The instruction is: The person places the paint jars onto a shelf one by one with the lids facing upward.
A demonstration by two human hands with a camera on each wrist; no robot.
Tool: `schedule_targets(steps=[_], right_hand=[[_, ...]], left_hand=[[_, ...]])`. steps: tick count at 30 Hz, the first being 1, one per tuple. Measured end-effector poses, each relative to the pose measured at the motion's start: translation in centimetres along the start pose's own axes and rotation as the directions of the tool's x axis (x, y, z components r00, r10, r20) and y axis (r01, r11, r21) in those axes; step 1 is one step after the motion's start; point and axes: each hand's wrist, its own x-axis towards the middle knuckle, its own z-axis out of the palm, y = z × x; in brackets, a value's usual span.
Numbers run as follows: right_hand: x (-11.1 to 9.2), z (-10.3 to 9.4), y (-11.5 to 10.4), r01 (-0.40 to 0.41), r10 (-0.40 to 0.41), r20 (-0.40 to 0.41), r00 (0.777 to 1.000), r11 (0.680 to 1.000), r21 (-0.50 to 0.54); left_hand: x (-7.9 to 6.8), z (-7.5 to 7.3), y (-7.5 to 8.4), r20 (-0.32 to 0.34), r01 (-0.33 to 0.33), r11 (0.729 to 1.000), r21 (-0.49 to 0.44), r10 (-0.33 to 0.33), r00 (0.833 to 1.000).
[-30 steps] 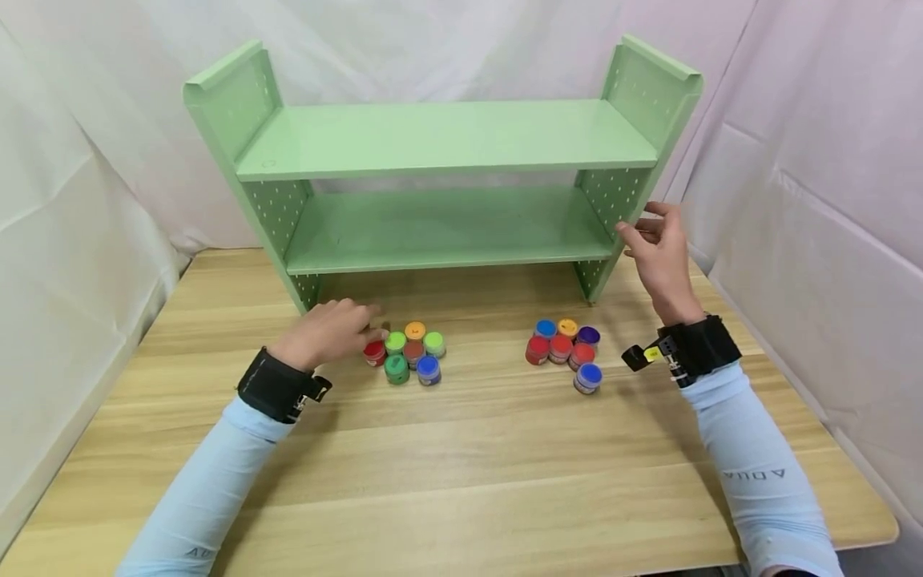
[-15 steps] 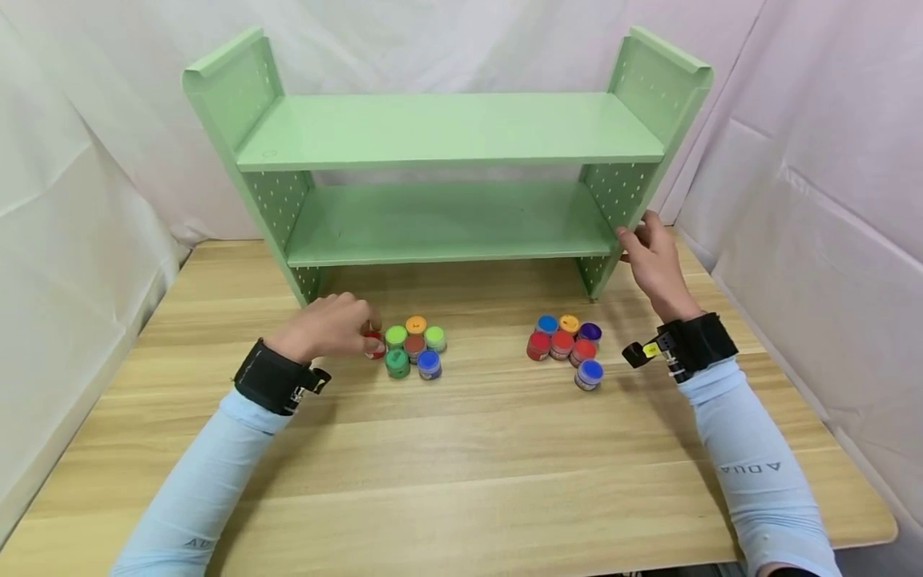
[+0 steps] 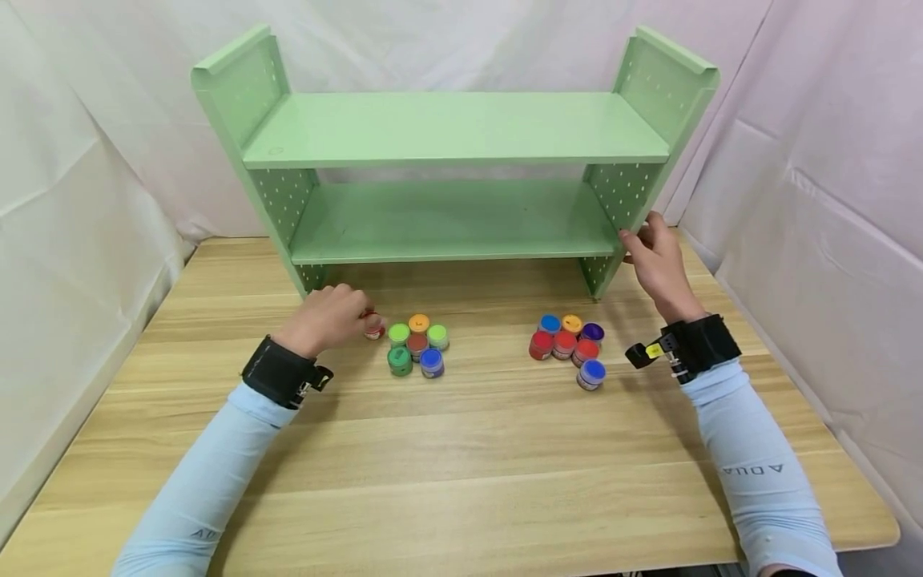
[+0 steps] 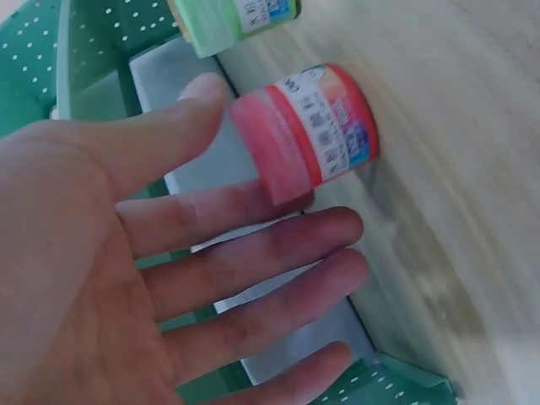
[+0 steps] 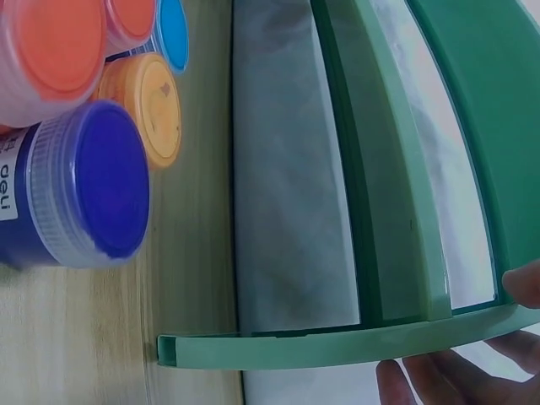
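Note:
With thumb and index finger my left hand (image 3: 328, 319) pinches a small red-lidded paint jar (image 3: 373, 326), left of the left jar cluster. In the left wrist view the red jar (image 4: 308, 131) sits between thumb and index finger, and the other fingers lie extended. My right hand (image 3: 658, 268) holds the right side panel of a green two-tier shelf (image 3: 454, 220). In the right wrist view its thumb (image 5: 525, 285) is on the inner side of the panel, its other fingers on the outer side.
Several jars, among them a dark green jar (image 3: 400, 361), cluster left of centre. Another group, with a purple jar (image 3: 592, 332) and a blue-lidded jar (image 3: 591, 374), stands at right. All rest on the wooden table (image 3: 461, 465). White curtains (image 3: 829, 264) surround it.
My left hand has taken hold of the red jar and shifted it slightly back, away from the cluster. My right hand has closed in on the shelf's side panel.

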Motion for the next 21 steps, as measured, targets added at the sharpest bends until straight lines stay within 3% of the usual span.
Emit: schedule_targets(steps=[8, 17, 21], right_hand=[[0.0, -0.2, 0.0, -0.025, 0.025, 0.016, 1.000, 1.000, 0.002], [0.1, 0.0, 0.2, -0.015, 0.014, 0.026, 1.000, 1.000, 0.023], [0.3, 0.1, 0.3, 0.003, -0.004, 0.035, 0.999, 1.000, 0.028]], left_hand=[[0.0, 0.3, -0.6, 0.097, -0.038, 0.992, -0.123, 0.050, 0.994], [0.3, 0.7, -1.0, 0.070, -0.083, 0.986, -0.142, 0.093, 0.993], [0.4, 0.6, -1.2, 0.030, -0.109, 0.982, -0.152, 0.114, 0.993]])
